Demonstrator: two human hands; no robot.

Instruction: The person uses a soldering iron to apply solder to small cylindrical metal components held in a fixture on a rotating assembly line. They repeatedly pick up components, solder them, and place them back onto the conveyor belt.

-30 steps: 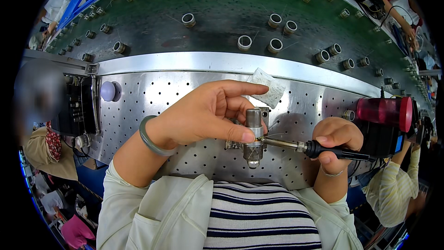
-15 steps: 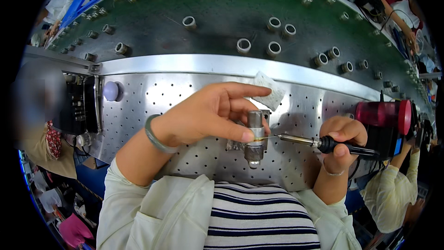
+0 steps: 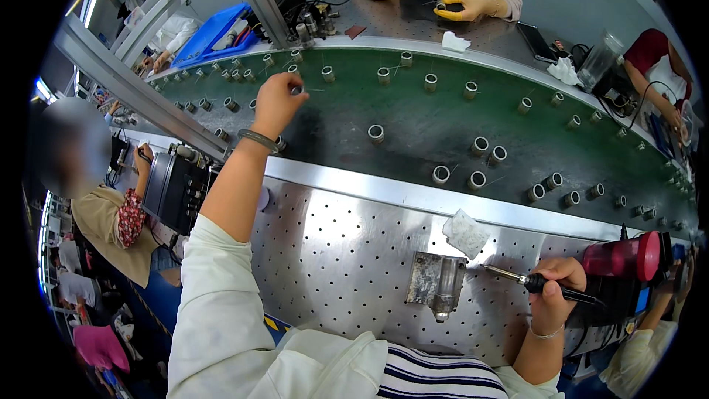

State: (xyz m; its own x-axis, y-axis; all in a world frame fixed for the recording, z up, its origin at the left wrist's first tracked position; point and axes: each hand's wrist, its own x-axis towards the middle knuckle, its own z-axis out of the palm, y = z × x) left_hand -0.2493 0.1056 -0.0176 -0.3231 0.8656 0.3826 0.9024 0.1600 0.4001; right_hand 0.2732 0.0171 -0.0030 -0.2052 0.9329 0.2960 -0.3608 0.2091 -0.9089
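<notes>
My left hand (image 3: pixel 278 107) reaches far out over the green belt (image 3: pixel 336 118), fingers closed on a small metal ring (image 3: pixel 297 91). Most of that ring is hidden by the fingers. My right hand (image 3: pixel 557 292) grips a soldering iron (image 3: pixel 545 283) by its black handle, its thin tip pointing left. Left of the tip, a metal holder with a rounded cylinder (image 3: pixel 447 286) rests on the perforated metal work plate (image 3: pixel 325 251). Beside it lies a grey-white pad (image 3: pixel 465 233).
Several metal rings (image 3: pixel 441 174) stand along the belt, some with thin wires. A metal rail (image 3: pixel 369 191) edges the belt. At right sits a red-ended container (image 3: pixel 620 257). Across the belt, a co-worker's gloved hand (image 3: pixel 461 7) holds a part. A metal post (image 3: pixel 155 96) slants at left.
My left hand has left the holder and moved far forward and left, over the belt. The view has shifted, showing more of the far side. My right hand still grips the iron.
</notes>
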